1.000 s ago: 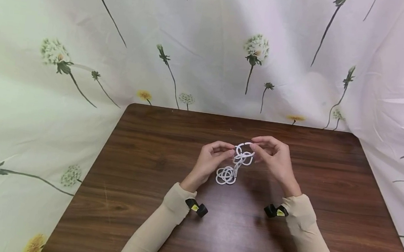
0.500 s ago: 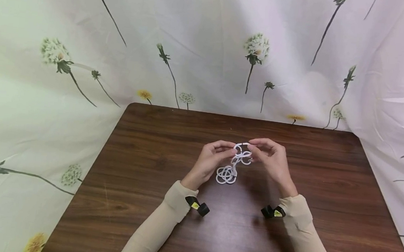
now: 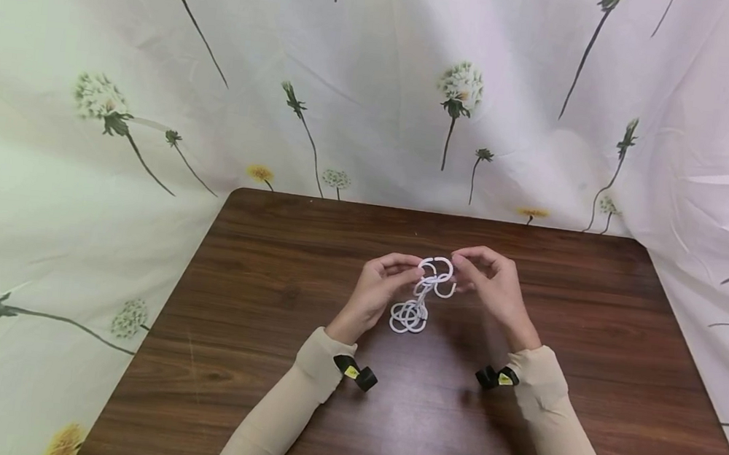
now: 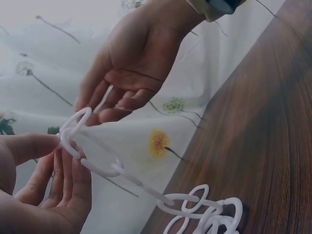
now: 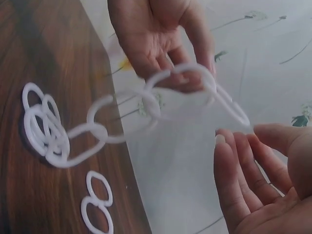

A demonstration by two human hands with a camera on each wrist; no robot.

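Observation:
A chain of white open plastic rings (image 3: pixel 437 270) hangs between the hands above the table. My left hand (image 3: pixel 374 291) pinches one of its upper rings between thumb and fingers; in the left wrist view this hand (image 4: pixel 46 180) is at lower left. At the chain's top end, my right hand (image 3: pixel 492 290) pinches a ring's edge with thumb and fingertips, and in the right wrist view the ring (image 5: pixel 231 107) runs to the thumb tip. The chain's lower rings (image 3: pixel 408 317) lie heaped on the tabletop, overlapping, still linked to the raised part.
Two linked white rings (image 5: pixel 99 202) lie on the wooden table (image 3: pixel 256 393) in the right wrist view, apart from the heap. A floral-print curtain (image 3: pixel 364 95) stands behind the table and along both sides. Each wrist wears a small black camera (image 3: pixel 366 378).
The right hand moved slightly left, then back right. The raised rings shifted a little left and turned to show a rounder outline. The left hand and heap are almost unmoved.

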